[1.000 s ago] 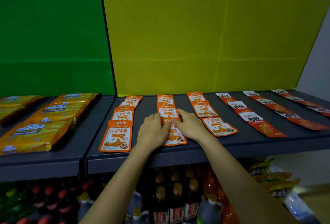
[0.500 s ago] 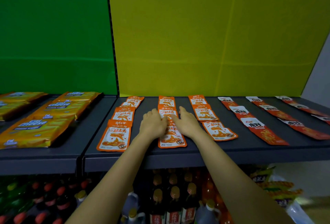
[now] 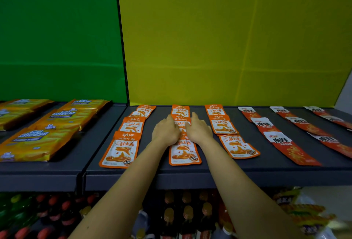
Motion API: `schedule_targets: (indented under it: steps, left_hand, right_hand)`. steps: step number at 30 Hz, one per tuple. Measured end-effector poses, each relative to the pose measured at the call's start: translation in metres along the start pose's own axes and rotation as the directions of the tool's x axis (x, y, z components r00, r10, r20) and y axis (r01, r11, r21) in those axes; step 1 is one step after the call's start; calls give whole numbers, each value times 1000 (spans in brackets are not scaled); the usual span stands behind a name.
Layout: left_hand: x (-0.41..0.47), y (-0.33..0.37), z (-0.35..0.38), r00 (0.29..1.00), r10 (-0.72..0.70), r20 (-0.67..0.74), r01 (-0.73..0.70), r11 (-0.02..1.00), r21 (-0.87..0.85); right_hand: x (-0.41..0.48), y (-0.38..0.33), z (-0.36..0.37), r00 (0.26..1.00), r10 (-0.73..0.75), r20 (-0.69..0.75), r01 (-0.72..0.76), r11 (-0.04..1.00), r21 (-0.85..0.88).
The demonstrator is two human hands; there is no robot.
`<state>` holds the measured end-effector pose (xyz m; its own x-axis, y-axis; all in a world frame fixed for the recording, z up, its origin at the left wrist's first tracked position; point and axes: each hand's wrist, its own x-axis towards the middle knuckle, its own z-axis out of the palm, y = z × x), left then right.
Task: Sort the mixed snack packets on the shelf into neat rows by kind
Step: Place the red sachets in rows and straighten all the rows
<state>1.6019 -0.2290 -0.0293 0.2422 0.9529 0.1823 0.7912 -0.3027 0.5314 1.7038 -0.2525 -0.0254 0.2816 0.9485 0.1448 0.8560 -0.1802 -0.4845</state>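
Note:
Orange snack packets lie in three front-to-back rows on the dark shelf (image 3: 266, 166). My left hand (image 3: 165, 131) and my right hand (image 3: 199, 130) rest side by side on the middle orange row (image 3: 183, 152), flat fingers pointing toward the back and covering its central packets. The left orange row (image 3: 122, 149) and the right orange row (image 3: 236, 145) lie to either side, untouched. Further right, long red packets (image 3: 289, 149) lie in slanting rows, with more red packets (image 3: 323, 139) beyond them.
Yellow cheese wafer packs (image 3: 38, 143) fill the neighbouring shelf section on the left. Green and yellow boards (image 3: 209, 39) close off the back. Sauce bottles (image 3: 187, 217) and drink bottles stand on the level below, and more snack bags (image 3: 304, 214) at lower right.
Both hands have slid further back along the middle orange row, uncovering more of its front packet. The row now lies straighter.

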Motion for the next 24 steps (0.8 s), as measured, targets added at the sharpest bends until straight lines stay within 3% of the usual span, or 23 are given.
schedule_targets:
  steps: [4,8,13,18,21,24]
  left_hand:
    - [0,-1,2,1000,-16,-24,15,999,-44]
    - [-7,3,-11,990,9,-142,-20,997,-79]
    - [-23,-21,-56,960,77,-269,-95,994,-55]
    - [-51,-74,-91,985,14,-175,-12,1000,11]
    - [-65,-100,-98,995,1,-104,1,1000,25]
    - [-72,-118,-99,1000,30,-1,-30,999,18]
  right_hand:
    - [0,1,1,1000,-5,-12,5,1000,19]
    - [1,2,-1,997,-22,-81,33,989,141]
    - [-13,-10,-13,977,-172,-130,196,957,213]
    - [-41,-64,-11,939,-338,56,329,935,133]
    - [-48,-92,5,941,-291,175,284,957,65]
    - [-52,-105,26,952,-227,206,225,974,34]
